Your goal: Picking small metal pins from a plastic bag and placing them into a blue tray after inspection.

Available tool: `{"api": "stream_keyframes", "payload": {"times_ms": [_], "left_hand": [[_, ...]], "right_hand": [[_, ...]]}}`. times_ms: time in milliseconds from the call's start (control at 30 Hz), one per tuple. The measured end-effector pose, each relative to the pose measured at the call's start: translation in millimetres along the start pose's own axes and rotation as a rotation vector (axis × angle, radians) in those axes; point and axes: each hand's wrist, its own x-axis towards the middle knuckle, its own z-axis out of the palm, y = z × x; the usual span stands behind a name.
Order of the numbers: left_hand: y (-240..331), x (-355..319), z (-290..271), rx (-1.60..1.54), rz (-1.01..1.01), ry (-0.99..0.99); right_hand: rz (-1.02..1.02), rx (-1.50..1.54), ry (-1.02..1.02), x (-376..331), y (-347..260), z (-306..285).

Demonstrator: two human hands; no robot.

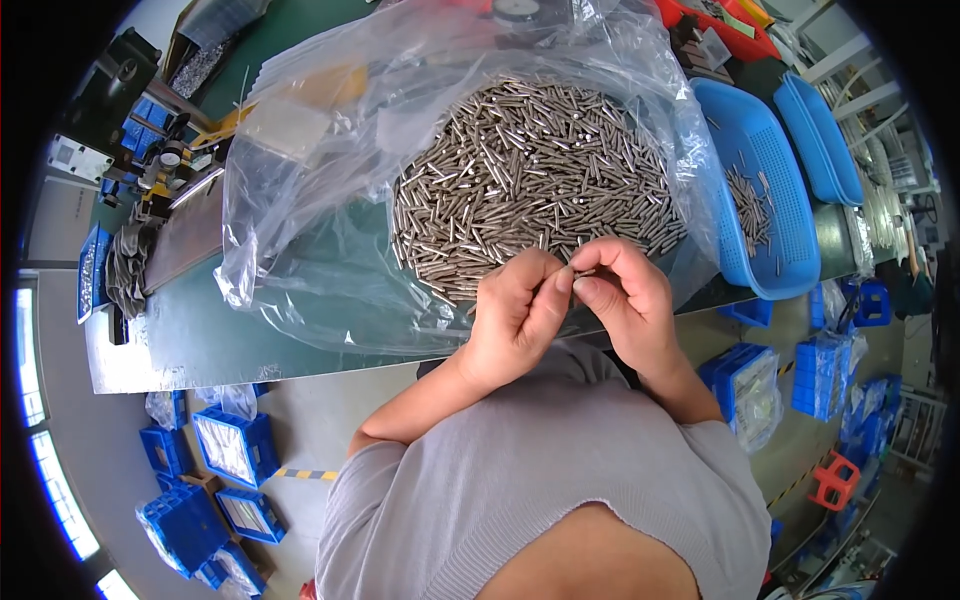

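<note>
A large heap of small metal pins (pixel 540 170) lies on a clear plastic bag (pixel 300 255) spread over the green table. At the heap's near edge my left hand (pixel 520 315) and my right hand (pixel 637 305) meet at the fingertips. Both are closed in a pinch. A bit of grey metal, seemingly one pin, shows between my right thumb and forefinger. Whatever my left fingertips grip is hidden behind them. Right of the heap stands a blue plastic basket (pixel 735 120) with a smaller lot of loose pins (pixel 748 205) in it.
Another blue basket (pixel 820 140) stands farther right, with a red tray (pixel 725 30) at the back. Bench equipment with a dial gauge (pixel 171 157) occupies the left side. Blue crates (pixel 237 445) stand on the floor below the table (pixel 200 340), and a red stool (pixel 835 480) is at right.
</note>
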Motion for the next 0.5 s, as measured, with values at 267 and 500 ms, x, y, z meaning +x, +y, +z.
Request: {"api": "stream_keyframes", "payload": {"times_ms": [267, 500], "left_hand": [[-11.3, -7.9, -5.9, -0.396, -0.236, -0.018], [-7.9, -2.2, -0.7, -0.714, -0.378, -0.045]], "right_hand": [[-0.098, -0.166, -0.016, 15.1, -7.2, -18.1], [-0.174, -0.329, 0.025, 14.0, -10.4, -9.0]]}}
